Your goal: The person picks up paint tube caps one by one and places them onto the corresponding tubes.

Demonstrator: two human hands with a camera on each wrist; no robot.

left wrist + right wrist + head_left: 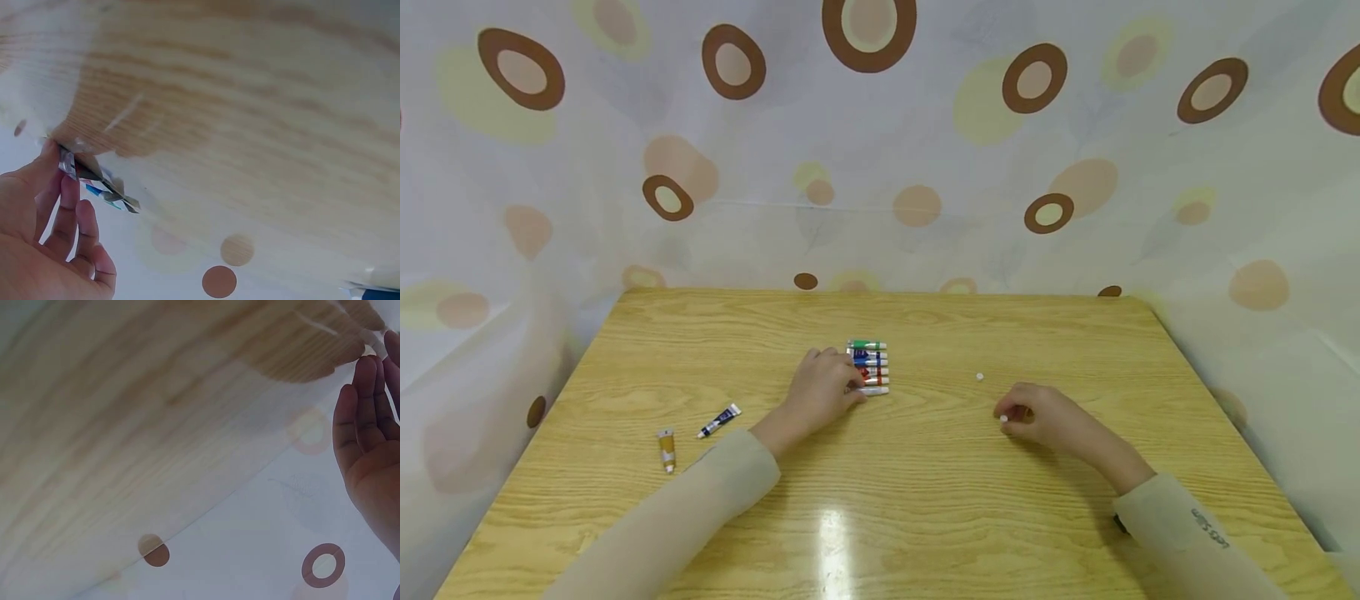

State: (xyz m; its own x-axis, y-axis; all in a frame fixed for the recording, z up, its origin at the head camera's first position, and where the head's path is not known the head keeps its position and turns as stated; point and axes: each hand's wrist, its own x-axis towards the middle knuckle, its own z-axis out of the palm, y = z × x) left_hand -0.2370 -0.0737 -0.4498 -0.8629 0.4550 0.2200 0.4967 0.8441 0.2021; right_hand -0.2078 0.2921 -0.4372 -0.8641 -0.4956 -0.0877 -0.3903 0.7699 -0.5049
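Paint tubes lie side by side in a row at the middle of the table, white caps pointing right. My left hand covers their left ends. Its thumb and forefinger pinch the silvery end of a paint tube at the near side of the row. My right hand is low over the table to the right, thumb and fingertips pinching a small white cap. Another small white cap lies on the wood just beyond that hand.
On the left of the table lie two separate tubes, a dark blue one set at a slant and an ochre one pointing towards me. A patterned sheet hangs behind the table and along its sides.
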